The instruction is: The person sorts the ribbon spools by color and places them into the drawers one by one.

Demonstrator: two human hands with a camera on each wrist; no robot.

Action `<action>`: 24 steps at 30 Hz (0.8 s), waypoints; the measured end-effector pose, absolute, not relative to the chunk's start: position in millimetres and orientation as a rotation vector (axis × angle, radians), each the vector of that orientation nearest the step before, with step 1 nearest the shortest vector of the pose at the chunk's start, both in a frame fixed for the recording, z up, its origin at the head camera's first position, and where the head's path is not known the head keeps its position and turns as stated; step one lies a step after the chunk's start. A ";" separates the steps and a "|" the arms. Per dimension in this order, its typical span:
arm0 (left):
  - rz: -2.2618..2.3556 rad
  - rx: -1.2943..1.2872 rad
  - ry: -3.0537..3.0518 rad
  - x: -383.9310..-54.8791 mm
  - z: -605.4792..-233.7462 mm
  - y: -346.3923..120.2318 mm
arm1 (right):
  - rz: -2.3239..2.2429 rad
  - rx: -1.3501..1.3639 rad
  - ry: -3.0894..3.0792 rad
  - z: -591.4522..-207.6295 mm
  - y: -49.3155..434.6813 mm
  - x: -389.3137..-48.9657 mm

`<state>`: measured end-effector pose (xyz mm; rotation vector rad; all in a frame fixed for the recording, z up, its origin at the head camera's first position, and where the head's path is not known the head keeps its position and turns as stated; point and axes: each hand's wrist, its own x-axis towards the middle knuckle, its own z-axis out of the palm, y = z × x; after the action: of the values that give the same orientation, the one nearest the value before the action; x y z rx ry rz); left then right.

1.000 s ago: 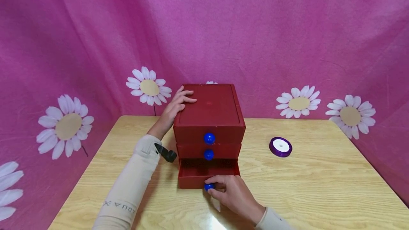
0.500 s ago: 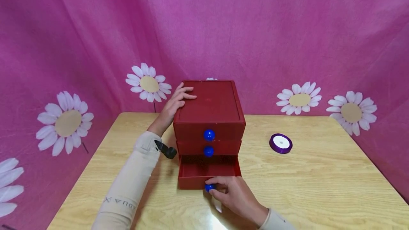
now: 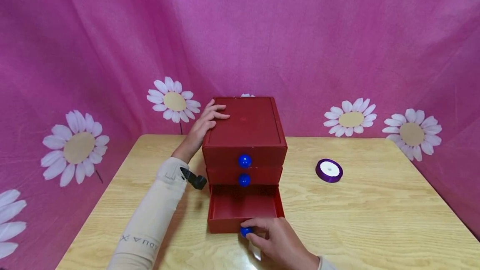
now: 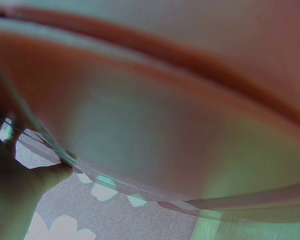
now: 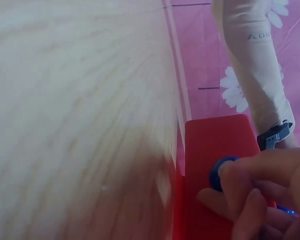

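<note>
A red chest of drawers stands mid-table, with three drawers and round blue knobs. Its bottom drawer is pulled well out, and the bare red floor inside shows. My right hand pinches that drawer's blue knob between thumb and fingers; the right wrist view shows the same knob in the fingertips. My left hand rests on the top left edge of the chest, fingers spread over its top. In the left wrist view the red side of the chest fills most of the picture, with part of the left hand at lower left.
A spool of purple ribbon with a white centre lies on the wooden table, to the right of the chest. The upper two drawers are closed, their blue knobs facing front. A pink cloth with white daisies hangs behind the table.
The bottom drawer has slid further out toward me, with my right hand on its knob. My left hand keeps its place on the chest.
</note>
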<state>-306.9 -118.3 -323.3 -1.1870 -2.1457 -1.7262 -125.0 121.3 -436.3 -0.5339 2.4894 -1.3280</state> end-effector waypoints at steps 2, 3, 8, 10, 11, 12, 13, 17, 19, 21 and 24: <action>-1.726 -1.192 -2.138 -307.5 -322.9 -117.9 | -1.315 -0.518 2.478 -435.4 121.0 -122.5; -1.728 -1.194 -2.135 -307.6 -322.8 -117.9 | -1.308 -0.514 2.473 -435.1 120.9 -121.1; -1.730 -1.191 -2.136 -307.3 -322.8 -118.0 | -1.320 -0.513 2.441 -435.3 120.2 -115.2; -1.729 -1.185 -2.141 -306.9 -322.8 -118.3 | -1.327 -0.506 2.435 -435.6 120.2 -114.0; -1.728 -1.182 -2.145 -306.7 -322.7 -118.4 | -1.328 -0.497 2.432 -435.6 120.3 -113.4; -1.729 -1.179 -2.149 -306.4 -322.7 -118.5 | -1.324 -0.491 2.433 -435.5 120.5 -113.0; -1.732 -1.177 -2.152 -306.2 -322.7 -118.5 | -1.320 -0.488 2.434 -435.3 120.7 -112.5; -1.727 -1.178 -2.152 -306.1 -322.2 -117.6 | -1.300 -0.500 2.446 -434.2 121.6 -109.9; -1.723 -1.182 -2.149 -306.2 -321.7 -116.8 | -1.302 -0.497 2.438 -434.1 121.8 -108.3; -1.721 -1.184 -2.148 -305.9 -321.5 -116.4 | -1.304 -0.493 2.428 -434.5 121.7 -106.3; -1.731 -1.188 -2.144 -305.2 -321.6 -116.8 | -1.309 -0.484 2.418 -436.5 121.3 -103.4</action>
<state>-305.2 -116.8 -321.6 -1.1880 -2.1444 -1.7310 -103.4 121.3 -436.5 -0.4844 2.4184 -1.3086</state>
